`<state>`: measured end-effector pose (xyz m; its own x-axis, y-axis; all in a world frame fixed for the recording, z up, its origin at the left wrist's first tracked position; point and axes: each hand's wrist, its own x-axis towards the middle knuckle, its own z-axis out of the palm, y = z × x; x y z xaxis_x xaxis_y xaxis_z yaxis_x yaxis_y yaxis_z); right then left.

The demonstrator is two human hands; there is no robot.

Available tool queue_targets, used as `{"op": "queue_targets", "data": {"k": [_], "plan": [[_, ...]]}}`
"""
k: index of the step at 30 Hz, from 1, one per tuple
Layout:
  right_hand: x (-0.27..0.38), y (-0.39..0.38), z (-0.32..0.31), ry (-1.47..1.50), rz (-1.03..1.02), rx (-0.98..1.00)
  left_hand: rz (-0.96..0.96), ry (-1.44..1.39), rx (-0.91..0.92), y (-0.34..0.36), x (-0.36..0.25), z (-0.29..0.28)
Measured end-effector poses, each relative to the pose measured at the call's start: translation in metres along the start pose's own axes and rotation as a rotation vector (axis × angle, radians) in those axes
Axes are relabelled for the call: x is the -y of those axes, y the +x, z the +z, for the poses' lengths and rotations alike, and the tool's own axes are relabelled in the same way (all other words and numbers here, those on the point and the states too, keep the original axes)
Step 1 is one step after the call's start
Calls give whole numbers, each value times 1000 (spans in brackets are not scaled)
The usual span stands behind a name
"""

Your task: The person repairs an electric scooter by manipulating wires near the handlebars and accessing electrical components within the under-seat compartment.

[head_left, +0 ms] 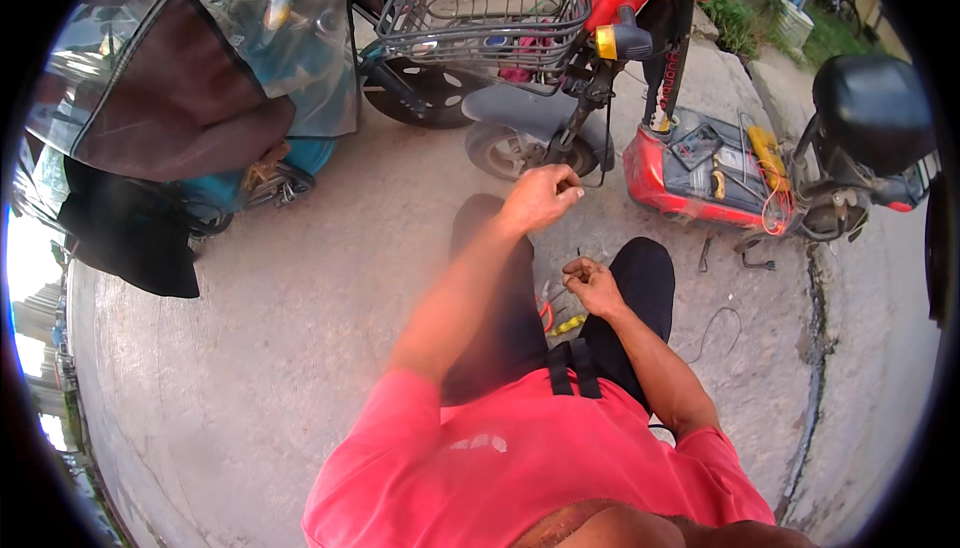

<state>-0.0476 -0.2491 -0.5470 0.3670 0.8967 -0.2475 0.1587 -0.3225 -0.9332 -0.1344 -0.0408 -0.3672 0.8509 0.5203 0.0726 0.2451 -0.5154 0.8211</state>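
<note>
My left hand is raised in front of the red electric scooter's front wheel. Its fingers are curled together, and whatever they may hold is hidden. A thin black cable hangs down just beyond it from the scooter's front end. Lower and closer to me, my right hand is closed in a pinch over my right knee. A tiny dark piece shows by its fingertips, too small to name. Between my legs on the concrete lie a red-handled tool and a yellow-handled tool.
On the scooter's red footboard rest a yellow multimeter and several tools. A metal wrench and a thin wire lie on the ground at right. A wire basket juts out ahead. Another covered vehicle stands left.
</note>
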Motion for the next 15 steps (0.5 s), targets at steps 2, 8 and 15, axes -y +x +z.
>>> {"op": "queue_targets", "data": {"k": [2,8,15], "plan": [[0,1,-2,-47,-16,-12,6,114,111,2,-2,4],[9,0,-1,-79,12,-4,-12,173,191,5,10,2],[26,1,2,-200,27,27,-26,115,187,0,14,-8]]}}
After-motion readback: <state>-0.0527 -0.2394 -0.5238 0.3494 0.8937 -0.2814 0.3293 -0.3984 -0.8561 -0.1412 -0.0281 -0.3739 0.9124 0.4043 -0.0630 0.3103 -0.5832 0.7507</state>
